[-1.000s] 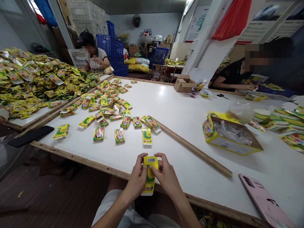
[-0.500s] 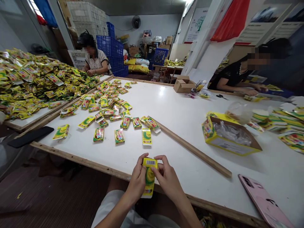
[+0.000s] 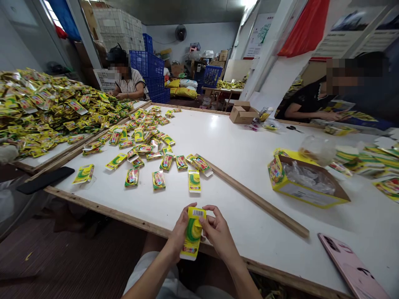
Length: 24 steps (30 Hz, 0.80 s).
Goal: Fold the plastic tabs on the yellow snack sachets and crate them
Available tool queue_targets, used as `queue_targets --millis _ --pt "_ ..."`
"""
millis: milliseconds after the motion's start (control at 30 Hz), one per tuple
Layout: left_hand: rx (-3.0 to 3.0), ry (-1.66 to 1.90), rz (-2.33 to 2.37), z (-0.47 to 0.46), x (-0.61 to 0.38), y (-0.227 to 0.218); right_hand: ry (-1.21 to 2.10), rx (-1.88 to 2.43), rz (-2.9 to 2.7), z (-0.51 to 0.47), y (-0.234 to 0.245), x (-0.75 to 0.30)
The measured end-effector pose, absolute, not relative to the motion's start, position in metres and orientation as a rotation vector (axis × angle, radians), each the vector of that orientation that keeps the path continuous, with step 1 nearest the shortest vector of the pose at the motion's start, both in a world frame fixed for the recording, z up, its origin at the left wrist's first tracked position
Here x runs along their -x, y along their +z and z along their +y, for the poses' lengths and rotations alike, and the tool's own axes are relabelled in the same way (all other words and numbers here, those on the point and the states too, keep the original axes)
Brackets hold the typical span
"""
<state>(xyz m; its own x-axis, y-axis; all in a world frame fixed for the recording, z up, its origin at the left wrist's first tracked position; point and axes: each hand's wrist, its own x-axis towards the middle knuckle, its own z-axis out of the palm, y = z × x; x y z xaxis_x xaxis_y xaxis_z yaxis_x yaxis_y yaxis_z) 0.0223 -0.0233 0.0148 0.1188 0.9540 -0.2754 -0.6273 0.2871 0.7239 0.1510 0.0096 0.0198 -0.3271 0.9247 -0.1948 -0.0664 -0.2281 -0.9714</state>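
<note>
Over the table's front edge I hold a small yellow-green carton point(image 3: 193, 233) with a barcode near its top and a banana picture on its face. My left hand point(image 3: 180, 229) is wrapped round its left side. My right hand point(image 3: 217, 229) pinches the upper right edge, its thumb on the front face. Just beyond lie a yellow carton point(image 3: 195, 181) with a white end flap, a red-and-green carton point(image 3: 158, 180) and a similar carton point(image 3: 131, 177). Several more cartons point(image 3: 145, 148) are scattered behind them.
A wooden strip point(image 3: 252, 195) lies diagonally on the white table point(image 3: 230, 166). To the right are an open display box point(image 3: 307, 182) holding clear plastic bags and a pink phone point(image 3: 349, 265). A large heap of packets point(image 3: 52, 108) fills the left table. Two people sit working across from me.
The carton has tilted, its lower end swinging left, and my left thumb no longer covers its front. My view has shifted slightly. The cartons on the table stay in place.
</note>
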Motion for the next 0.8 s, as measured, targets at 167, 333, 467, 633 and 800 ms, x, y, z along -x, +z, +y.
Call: queue_targets --millis 167,333,467,633,800 --pt "-0.579 1.207 0.895 -0.025 -0.024 0.015 1.571 1.146 -1.419 0.008 0.022 -0.155" --pt "-0.595 1.216 0.894 -0.023 -0.025 0.017 1.450 1.197 -1.555 0.004 0.029 -0.153" --pt "-0.661 1.242 0.902 -0.026 -0.028 0.014 1.344 1.225 -1.609 -0.002 0.028 -0.148" --pt "-0.732 1.296 0.918 -0.026 -0.032 0.012 1.228 1.252 -1.699 -0.009 0.030 -0.144" --pt "-0.687 1.230 0.968 -0.021 -0.033 0.015 1.153 1.256 -1.782 -0.010 0.032 -0.143"
